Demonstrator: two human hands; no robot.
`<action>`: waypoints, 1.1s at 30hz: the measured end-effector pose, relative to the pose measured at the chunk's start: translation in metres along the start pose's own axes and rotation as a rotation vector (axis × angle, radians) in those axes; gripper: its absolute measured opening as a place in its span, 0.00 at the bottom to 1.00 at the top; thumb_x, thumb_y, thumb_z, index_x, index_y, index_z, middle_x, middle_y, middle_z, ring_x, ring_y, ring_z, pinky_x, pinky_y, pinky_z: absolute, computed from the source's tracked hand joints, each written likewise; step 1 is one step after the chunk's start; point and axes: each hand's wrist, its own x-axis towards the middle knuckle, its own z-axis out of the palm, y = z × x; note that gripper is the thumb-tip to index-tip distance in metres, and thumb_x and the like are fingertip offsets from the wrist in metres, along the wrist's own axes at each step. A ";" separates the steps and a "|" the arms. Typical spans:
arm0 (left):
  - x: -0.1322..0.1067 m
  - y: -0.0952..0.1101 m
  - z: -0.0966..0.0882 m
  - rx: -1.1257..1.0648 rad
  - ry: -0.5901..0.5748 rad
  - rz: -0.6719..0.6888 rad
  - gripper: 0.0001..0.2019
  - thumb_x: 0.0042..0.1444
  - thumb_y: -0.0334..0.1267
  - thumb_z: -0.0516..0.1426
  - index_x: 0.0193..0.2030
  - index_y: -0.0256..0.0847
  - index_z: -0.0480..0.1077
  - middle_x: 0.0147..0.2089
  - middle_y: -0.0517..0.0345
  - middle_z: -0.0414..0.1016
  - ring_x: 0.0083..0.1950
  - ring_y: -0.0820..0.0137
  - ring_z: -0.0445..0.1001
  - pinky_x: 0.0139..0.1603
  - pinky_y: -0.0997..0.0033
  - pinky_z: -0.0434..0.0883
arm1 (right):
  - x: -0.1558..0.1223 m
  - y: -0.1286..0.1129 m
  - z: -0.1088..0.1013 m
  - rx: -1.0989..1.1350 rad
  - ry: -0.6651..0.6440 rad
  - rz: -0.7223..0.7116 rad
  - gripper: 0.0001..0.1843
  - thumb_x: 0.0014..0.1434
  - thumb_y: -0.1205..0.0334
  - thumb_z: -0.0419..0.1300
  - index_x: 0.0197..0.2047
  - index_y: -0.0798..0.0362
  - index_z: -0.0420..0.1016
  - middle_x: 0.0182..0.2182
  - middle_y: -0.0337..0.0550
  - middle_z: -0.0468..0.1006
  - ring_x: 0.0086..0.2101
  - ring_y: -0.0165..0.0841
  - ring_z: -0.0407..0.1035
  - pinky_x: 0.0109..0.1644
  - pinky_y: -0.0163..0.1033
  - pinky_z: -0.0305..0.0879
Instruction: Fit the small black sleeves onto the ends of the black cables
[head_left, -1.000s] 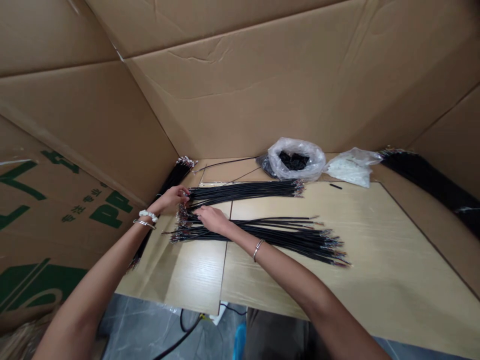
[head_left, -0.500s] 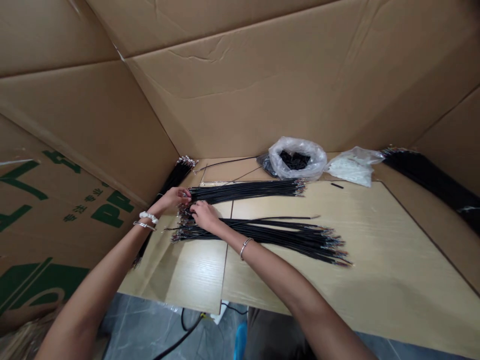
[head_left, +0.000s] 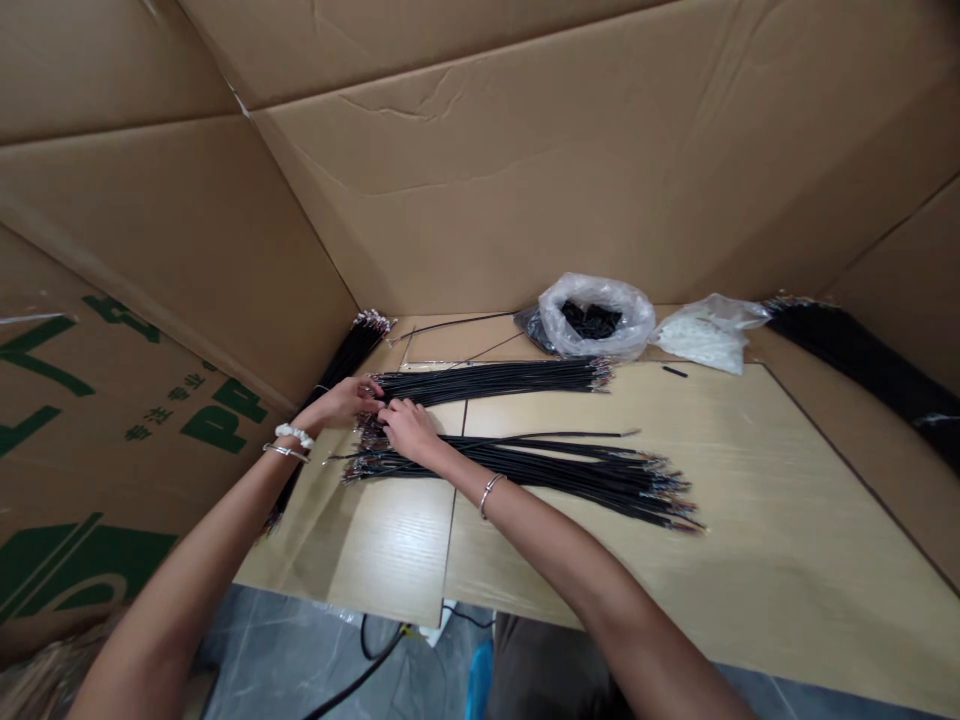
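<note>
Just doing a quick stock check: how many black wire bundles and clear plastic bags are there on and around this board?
Black wire bundles: 4
Clear plastic bags: 2
Total: 6

Fig. Bare forearms with wrist jewellery, seen from the wearer's head

Left forearm and left hand bare. At the left wrist, a white ruffled fabric scrunchie lies nearest the hand, just beside a thin silver bangle. Right forearm and right hand likewise bare, with one smooth silver bangle at the wrist. Both bangles are slim metal bands; any markings are too small to make out
</note>
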 end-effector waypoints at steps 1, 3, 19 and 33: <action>0.000 -0.001 -0.002 0.020 -0.009 -0.019 0.36 0.31 0.51 0.66 0.45 0.29 0.65 0.31 0.53 0.71 0.31 0.78 0.68 0.32 0.84 0.64 | -0.001 0.000 -0.001 0.005 -0.003 0.002 0.16 0.65 0.64 0.50 0.53 0.52 0.71 0.50 0.46 0.68 0.51 0.40 0.60 0.53 0.45 0.59; -0.002 -0.001 -0.005 0.059 -0.015 -0.067 0.33 0.32 0.51 0.65 0.43 0.29 0.67 0.34 0.52 0.72 0.32 0.79 0.68 0.33 0.85 0.64 | -0.004 0.001 -0.002 0.012 -0.009 -0.002 0.15 0.65 0.64 0.50 0.52 0.51 0.71 0.49 0.46 0.69 0.51 0.40 0.60 0.52 0.45 0.59; -0.003 -0.003 -0.008 0.275 -0.107 -0.071 0.28 0.41 0.55 0.61 0.32 0.24 0.73 0.24 0.55 0.66 0.24 0.83 0.56 0.26 0.83 0.51 | -0.008 0.013 -0.007 0.043 -0.039 -0.086 0.13 0.65 0.64 0.51 0.50 0.51 0.73 0.49 0.45 0.69 0.51 0.39 0.61 0.53 0.43 0.58; -0.012 0.020 0.007 0.296 -0.030 -0.072 0.20 0.38 0.46 0.59 0.29 0.26 0.73 0.26 0.54 0.69 0.27 0.83 0.60 0.28 0.86 0.54 | -0.002 0.008 -0.009 0.073 -0.061 -0.075 0.16 0.65 0.65 0.51 0.54 0.52 0.73 0.50 0.49 0.70 0.52 0.39 0.61 0.54 0.43 0.59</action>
